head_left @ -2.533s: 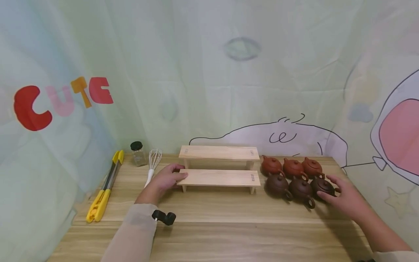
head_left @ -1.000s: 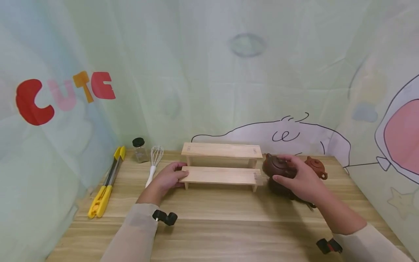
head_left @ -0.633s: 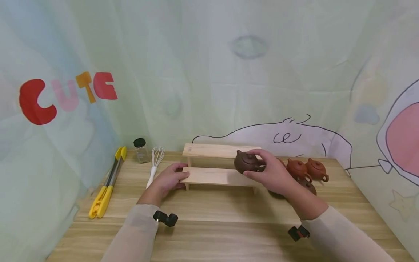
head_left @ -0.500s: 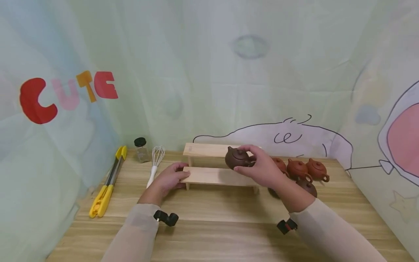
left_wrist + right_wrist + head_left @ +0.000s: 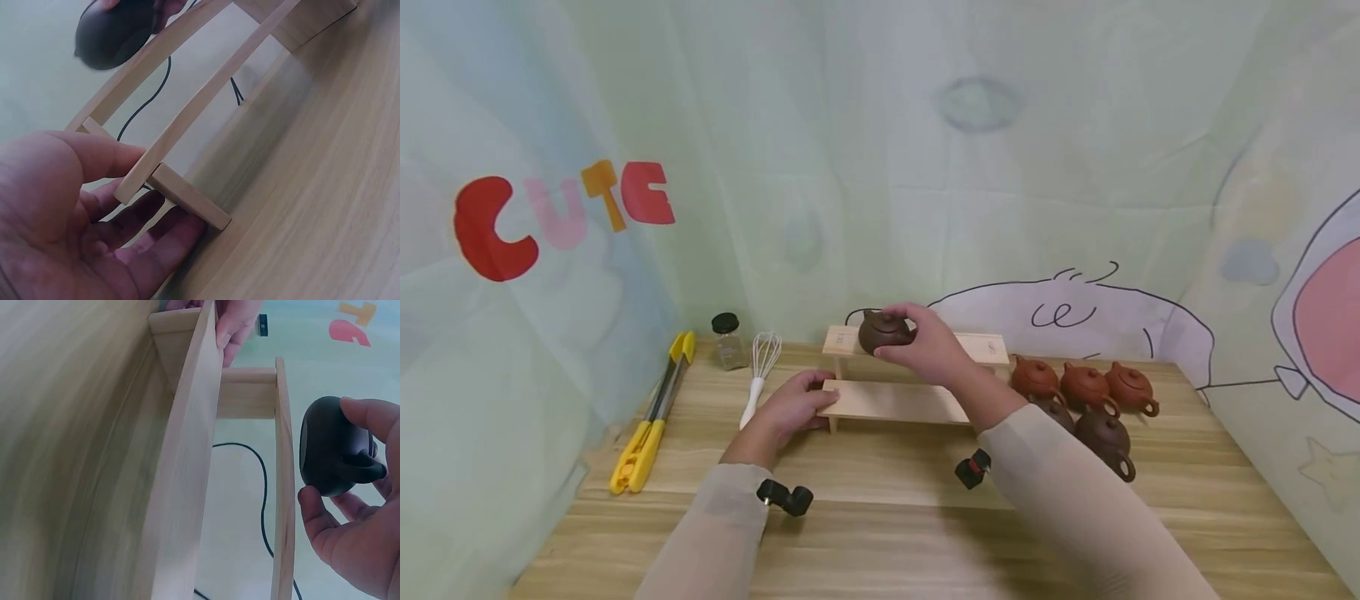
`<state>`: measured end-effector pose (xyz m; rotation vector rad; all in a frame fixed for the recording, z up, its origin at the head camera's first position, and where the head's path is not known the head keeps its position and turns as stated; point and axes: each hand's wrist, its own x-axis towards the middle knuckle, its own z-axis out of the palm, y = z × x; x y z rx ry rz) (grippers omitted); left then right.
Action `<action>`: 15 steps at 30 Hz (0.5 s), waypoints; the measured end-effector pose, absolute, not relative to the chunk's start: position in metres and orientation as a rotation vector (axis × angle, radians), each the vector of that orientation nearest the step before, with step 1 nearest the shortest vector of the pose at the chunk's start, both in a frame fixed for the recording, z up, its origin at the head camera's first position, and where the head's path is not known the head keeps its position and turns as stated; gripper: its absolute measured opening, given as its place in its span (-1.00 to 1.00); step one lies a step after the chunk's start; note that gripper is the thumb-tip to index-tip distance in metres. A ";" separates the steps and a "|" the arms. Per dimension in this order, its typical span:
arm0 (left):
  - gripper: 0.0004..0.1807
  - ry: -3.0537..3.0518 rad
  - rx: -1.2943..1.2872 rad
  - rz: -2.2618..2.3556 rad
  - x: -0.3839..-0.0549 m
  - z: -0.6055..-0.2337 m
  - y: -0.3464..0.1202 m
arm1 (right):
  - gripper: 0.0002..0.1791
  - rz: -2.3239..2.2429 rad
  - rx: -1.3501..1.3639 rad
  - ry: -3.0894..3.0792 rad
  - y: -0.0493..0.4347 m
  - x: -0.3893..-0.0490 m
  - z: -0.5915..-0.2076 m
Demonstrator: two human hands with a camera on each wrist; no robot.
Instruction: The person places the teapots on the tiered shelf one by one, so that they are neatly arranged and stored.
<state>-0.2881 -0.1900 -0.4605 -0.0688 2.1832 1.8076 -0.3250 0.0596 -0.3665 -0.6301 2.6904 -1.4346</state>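
Note:
My right hand (image 5: 928, 343) pinches a dark brown teapot (image 5: 880, 333) between thumb and fingers, its spout toward the left. The pot hangs close over the upper tier of a two-tier wooden stand (image 5: 895, 402), near that tier's left end. In the right wrist view a narrow gap shows between the teapot (image 5: 328, 447) and the upper board (image 5: 285, 487). My left hand (image 5: 793, 406) grips the left end of the lower tier, thumb on top. Its fingers curl beneath the board, by the stand's leg (image 5: 190, 197) in the left wrist view.
Three red-brown teapots (image 5: 1084, 386) and two dark ones (image 5: 1103, 437) cluster on the table (image 5: 865, 533) right of the stand. To its left lie a whisk (image 5: 758, 379) and yellow-handled tongs (image 5: 651, 417), with a black-lidded jar (image 5: 728, 343) behind. A curtain backs the table.
My right hand has taken the dark teapot from the front right of the cluster, carrying it left to above the upper tier. The left hand keeps its grip on the stand.

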 end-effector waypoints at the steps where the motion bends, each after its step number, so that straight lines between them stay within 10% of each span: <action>1: -0.39 2.183 -0.069 1.808 -0.288 -0.460 -0.190 | -0.31 -1.440 -0.637 2.683 0.055 -0.328 -0.367; 15: -0.38 2.182 -0.075 1.802 -0.289 -0.462 -0.190 | -0.32 -1.366 -0.674 2.729 0.034 -0.341 -0.371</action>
